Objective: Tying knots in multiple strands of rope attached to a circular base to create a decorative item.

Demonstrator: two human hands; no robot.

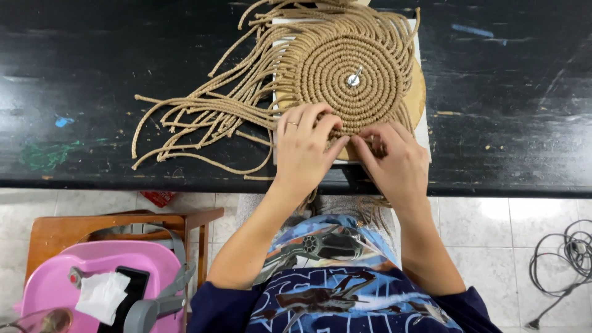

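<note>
Hands pinch cords at the near edge of the round macrame mat (345, 71): left hand (303, 148) and right hand (394, 160) both closed on strands. I see scuffed black table (92, 61) under them, tiled floor (493, 228) below.

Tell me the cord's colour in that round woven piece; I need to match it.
Tan, a light jute brown, on the round woven piece under both hands; seen in the head view.
</note>
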